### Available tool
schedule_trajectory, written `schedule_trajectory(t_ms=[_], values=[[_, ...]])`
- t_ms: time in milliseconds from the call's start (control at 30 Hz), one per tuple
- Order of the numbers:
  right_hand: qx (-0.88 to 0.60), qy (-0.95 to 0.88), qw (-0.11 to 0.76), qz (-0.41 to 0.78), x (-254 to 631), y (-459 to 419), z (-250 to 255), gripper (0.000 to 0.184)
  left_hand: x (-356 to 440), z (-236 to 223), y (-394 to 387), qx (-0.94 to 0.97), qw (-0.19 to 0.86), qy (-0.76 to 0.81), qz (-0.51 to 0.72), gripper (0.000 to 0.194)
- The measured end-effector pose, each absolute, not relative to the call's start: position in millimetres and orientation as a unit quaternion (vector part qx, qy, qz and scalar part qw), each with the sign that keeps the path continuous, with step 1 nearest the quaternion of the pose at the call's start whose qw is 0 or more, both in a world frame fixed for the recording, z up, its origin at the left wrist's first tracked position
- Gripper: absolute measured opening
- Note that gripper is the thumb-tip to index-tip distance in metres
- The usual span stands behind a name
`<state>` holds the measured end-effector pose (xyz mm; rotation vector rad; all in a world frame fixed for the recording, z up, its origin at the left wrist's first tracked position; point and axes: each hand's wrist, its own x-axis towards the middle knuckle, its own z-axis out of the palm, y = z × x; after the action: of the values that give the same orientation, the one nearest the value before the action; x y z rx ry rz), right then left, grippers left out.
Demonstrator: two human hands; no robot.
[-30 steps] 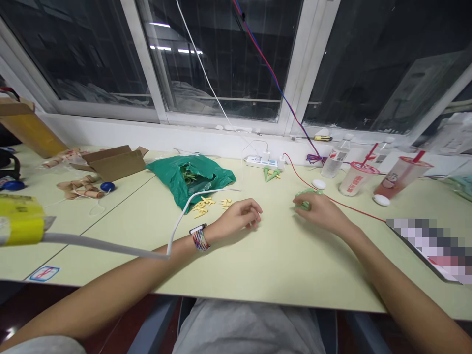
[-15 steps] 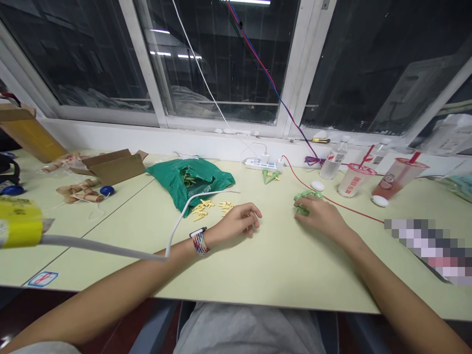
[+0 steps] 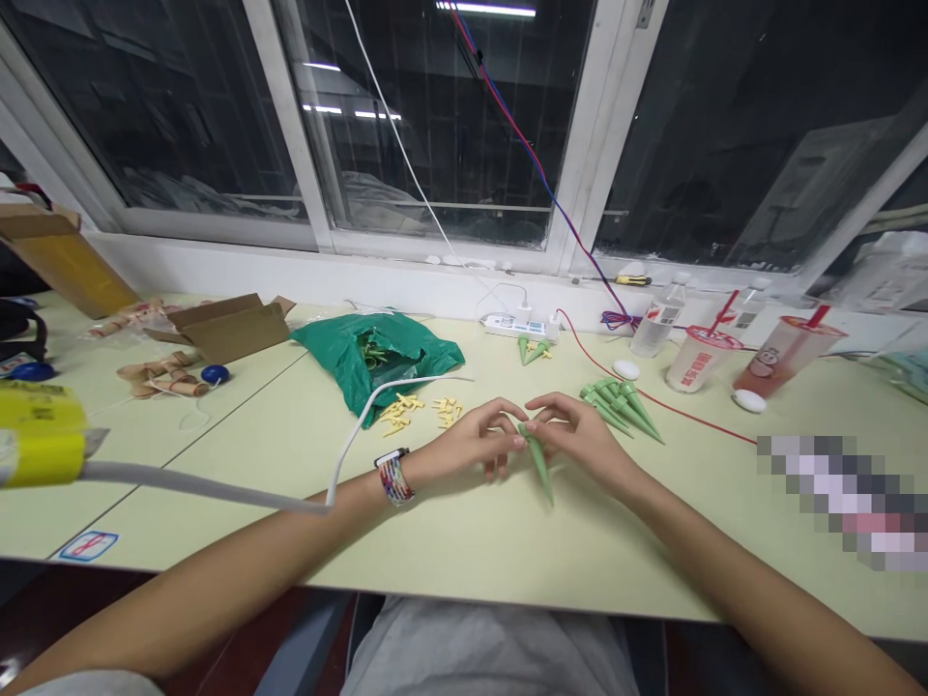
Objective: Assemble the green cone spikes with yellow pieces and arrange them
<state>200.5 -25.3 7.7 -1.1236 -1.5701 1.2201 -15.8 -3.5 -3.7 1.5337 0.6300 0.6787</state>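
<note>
We pinch one green cone (image 3: 539, 458) at its wide end between our left hand (image 3: 475, 440) and right hand (image 3: 580, 435), its tip pointing toward us above the desk (image 3: 471, 541), the other cones (image 3: 622, 404) lying beside the right hand.

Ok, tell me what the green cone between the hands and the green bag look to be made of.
Green cone: looks like hard plastic, matte and evenly coloured, holding a stiff taper to its point; could also be rubbery. Green bag: thin plastic film, crumpled into soft folds with a slight sheen.
</note>
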Motion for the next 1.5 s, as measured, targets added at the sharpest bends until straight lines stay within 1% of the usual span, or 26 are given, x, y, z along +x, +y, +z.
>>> schedule_trajectory(t_ms=[167, 300, 433, 500, 567, 600, 667, 700, 800, 867, 1000, 1100, 1333, 1433, 1500], values=[[-0.430, -0.560, 0.448, 0.549, 179, -12, 5, 0.049, -15, -6, 1, 0.672, 0.582, 0.290, 0.354, 0.052], [-0.422, -0.531, 0.460, 0.573, 164, -1, 4, 0.046, -16, -8, 6, 0.674, 0.542, 0.314, 0.391, 0.041], [-0.419, -0.500, 0.494, 0.575, 159, 5, -2, 0.031, -19, -5, 14, 0.650, 0.481, 0.355, 0.470, 0.031], [-0.434, -0.552, 0.485, 0.522, 159, 3, -8, 0.020, -23, 1, 21, 0.634, 0.450, 0.372, 0.506, 0.029], [-0.439, -0.668, 0.443, 0.406, 156, -2, -16, 0.010, -31, 9, 29, 0.628, 0.430, 0.377, 0.527, 0.031], [-0.430, -0.727, 0.416, 0.338, 154, -5, -19, 0.008, -35, 14, 34, 0.633, 0.421, 0.378, 0.529, 0.036], [-0.391, -0.817, 0.364, 0.218, 143, -10, -22, 0.011, -45, 24, 42, 0.637, 0.404, 0.376, 0.538, 0.045], [-0.366, -0.848, 0.342, 0.174, 136, -11, -23, 0.015, -50, 29, 45, 0.637, 0.398, 0.374, 0.544, 0.047], [-0.290, -0.910, 0.285, 0.082, 107, -3, -20, 0.027, -61, 40, 49, 0.628, 0.375, 0.375, 0.569, 0.041], [-0.264, -0.928, 0.260, 0.040, 88, 8, -17, 0.029, -65, 44, 50, 0.613, 0.375, 0.370, 0.589, 0.039], [-0.254, -0.941, 0.224, 0.006, 58, 31, -13, 0.030, -67, 45, 52, 0.579, 0.393, 0.362, 0.616, 0.047], [-0.257, -0.942, 0.215, 0.007, 47, 40, -15, 0.029, -67, 43, 52, 0.564, 0.404, 0.364, 0.621, 0.045], [-0.273, -0.936, 0.223, 0.002, 44, 52, -27, 0.023, -67, 44, 52, 0.517, 0.475, 0.330, 0.631, 0.039], [-0.282, -0.931, 0.229, 0.009, 46, 56, -28, 0.025, -66, 45, 51, 0.523, 0.482, 0.318, 0.627, 0.038], [-0.294, -0.922, 0.249, 0.025, 49, 56, -27, 0.025, -65, 43, 52, 0.525, 0.485, 0.312, 0.626, 0.037]])
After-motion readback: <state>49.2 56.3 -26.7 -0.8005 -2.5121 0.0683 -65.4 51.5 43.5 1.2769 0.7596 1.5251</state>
